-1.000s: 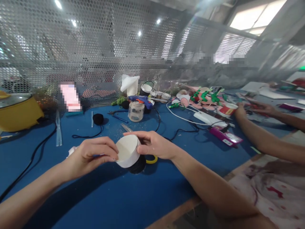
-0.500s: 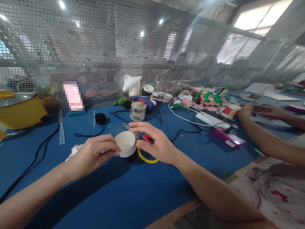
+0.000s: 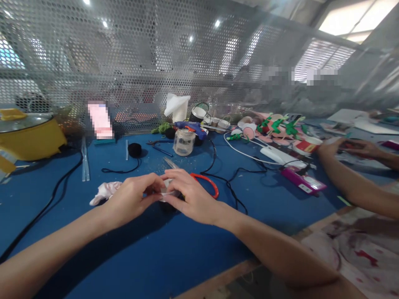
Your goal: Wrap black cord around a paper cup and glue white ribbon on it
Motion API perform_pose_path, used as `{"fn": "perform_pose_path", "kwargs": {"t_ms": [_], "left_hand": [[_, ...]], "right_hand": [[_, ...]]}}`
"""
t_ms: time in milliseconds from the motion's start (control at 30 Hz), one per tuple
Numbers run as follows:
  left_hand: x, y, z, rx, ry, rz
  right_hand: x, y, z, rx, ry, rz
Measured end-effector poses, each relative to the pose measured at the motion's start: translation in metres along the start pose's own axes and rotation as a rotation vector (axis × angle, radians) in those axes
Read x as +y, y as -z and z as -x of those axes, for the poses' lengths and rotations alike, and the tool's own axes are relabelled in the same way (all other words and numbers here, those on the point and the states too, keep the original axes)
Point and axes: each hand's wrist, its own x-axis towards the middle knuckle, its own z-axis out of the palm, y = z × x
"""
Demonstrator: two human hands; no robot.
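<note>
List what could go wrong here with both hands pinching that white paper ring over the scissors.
1. The left hand and right hand squeeze the white paper ring almost flat; it may crease or tear.
2. The scissors lie right under the right hand, blade tip toward the fingers; a slip might nick them.
3. A black cable runs beside the right wrist and could snag.

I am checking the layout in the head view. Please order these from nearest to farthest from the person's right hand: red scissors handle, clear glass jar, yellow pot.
From the right hand:
1. Red scissors handle, just beside it on the right.
2. Clear glass jar, farther back, near the middle of the table.
3. Yellow pot, far left by the mesh wall.
</note>
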Motion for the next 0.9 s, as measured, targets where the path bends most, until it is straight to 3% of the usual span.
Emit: {"fn": "perform_pose_path", "kwargs": {"t_ms": [267, 433, 600, 700, 900], "left_hand": [[-0.006, -0.002, -0.003, 0.099, -0.038, 0.019], [-0.001, 0.001, -0.003, 0.171, 0.136, -0.02], [0.004, 0.006, 0.001, -0.017, 0.312, 0.061], [0.002, 0.007, 0.001, -0.098, 0.276, 0.087], [-0.003, 0.006, -0.002, -0.105, 0.237, 0.226]], "right_hand": [[0.005, 0.001, -0.006, -0.039, -0.076, -0.095], [0.009, -0.001, -0.014, -0.048, -0.129, -0.127], [0.011, -0.002, -0.014, -0.054, -0.149, -0.16], [0.011, -0.002, -0.014, -0.058, -0.135, -0.148], [0.013, 0.0, -0.02, -0.065, -0.092, -0.098]]}}
